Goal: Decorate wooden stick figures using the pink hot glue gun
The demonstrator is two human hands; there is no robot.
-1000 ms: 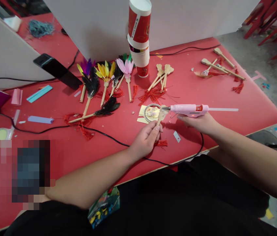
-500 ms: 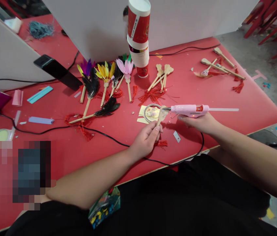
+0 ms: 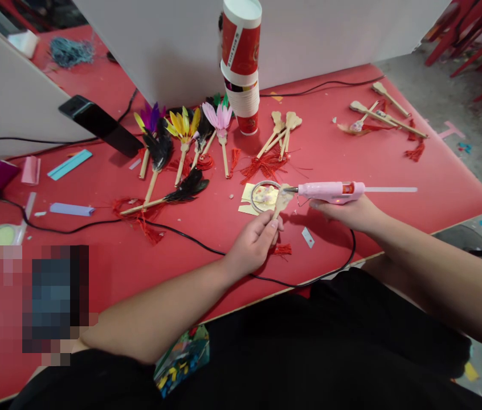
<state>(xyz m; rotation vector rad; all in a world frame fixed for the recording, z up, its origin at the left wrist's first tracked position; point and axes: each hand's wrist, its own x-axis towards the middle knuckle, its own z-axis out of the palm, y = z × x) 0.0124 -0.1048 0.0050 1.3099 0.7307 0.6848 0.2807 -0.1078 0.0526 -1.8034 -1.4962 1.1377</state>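
Between the fingers and thumb of my left hand [image 3: 254,242] is the handle of a small wooden fan-shaped stick [image 3: 282,200], its wide head tilted up. A red tassel [image 3: 282,249] hangs below that hand. My right hand [image 3: 352,213] is closed around a pink hot glue gun [image 3: 330,192], with a clear glue stick [image 3: 390,189] out of its back. The gun's metal nozzle is at the head of the wooden stick; whether it touches I cannot tell. Behind the stick lies a clear round ring [image 3: 254,206] on pale yellow paper [image 3: 246,193].
Feathered sticks [image 3: 183,128] lie at centre left, beside a tall stack of paper cups [image 3: 243,71]. Bare wooden sticks [image 3: 284,128] with red tassels are right of the cups, more [image 3: 388,117] far right. A black cord [image 3: 190,234] crosses the red table [image 3: 138,290]; a phone [image 3: 99,125] leans at left.
The glue gun has shifted very slightly to the right. My left hand and the wooden stick look the same as before.
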